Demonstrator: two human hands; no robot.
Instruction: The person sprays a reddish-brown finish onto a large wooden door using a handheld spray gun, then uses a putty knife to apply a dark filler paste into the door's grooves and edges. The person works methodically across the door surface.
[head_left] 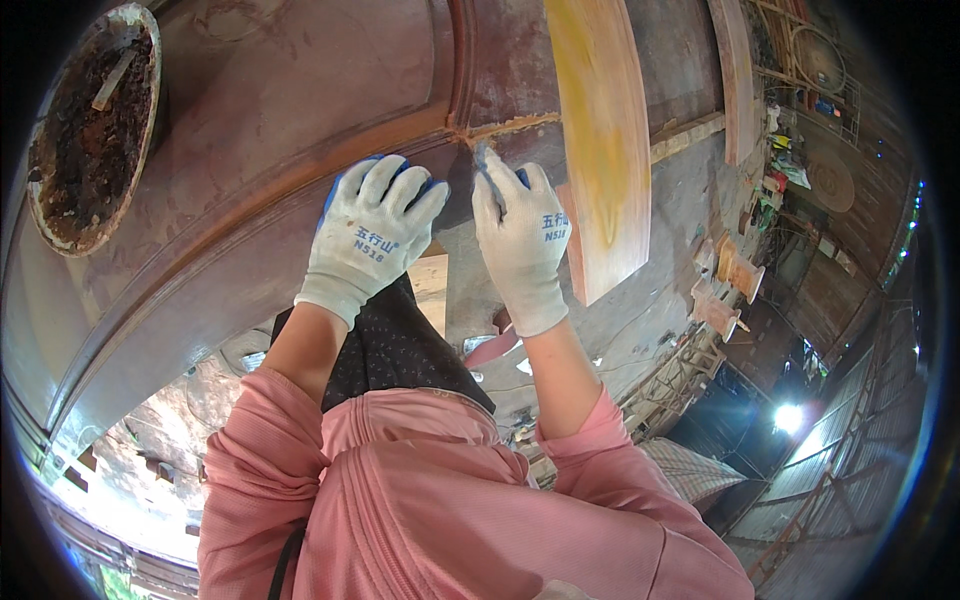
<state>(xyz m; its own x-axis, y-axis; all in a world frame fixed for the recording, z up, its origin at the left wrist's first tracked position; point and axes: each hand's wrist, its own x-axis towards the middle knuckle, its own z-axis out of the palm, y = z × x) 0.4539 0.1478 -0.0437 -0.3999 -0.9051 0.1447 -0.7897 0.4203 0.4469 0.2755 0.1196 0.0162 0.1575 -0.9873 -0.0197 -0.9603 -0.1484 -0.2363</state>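
A large reddish-brown wooden panel (pixel 300 80) with raised moulding lies before me. My left hand (pixel 375 215), in a white glove with blue on the palm side, rests at its near edge with bent fingers; the fingertips are mostly hidden. My right hand (pixel 520 225), gloved alike, reaches its stretched index finger to a joint in the wood, the other fingers bent beneath. The blue fingertip looks smudged, touching near a ragged line of orange-brown filler (pixel 515 124). No tool shows in the right hand.
At the upper left, an oval bowl (pixel 75 247) holds dark brown paste and a flat stick (pixel 117 80). A pale board with a yellow streak (pixel 605 150) lies right of my right hand. Farther right are another narrow board (pixel 735 80) and wooden spools (pixel 738 270) on the floor.
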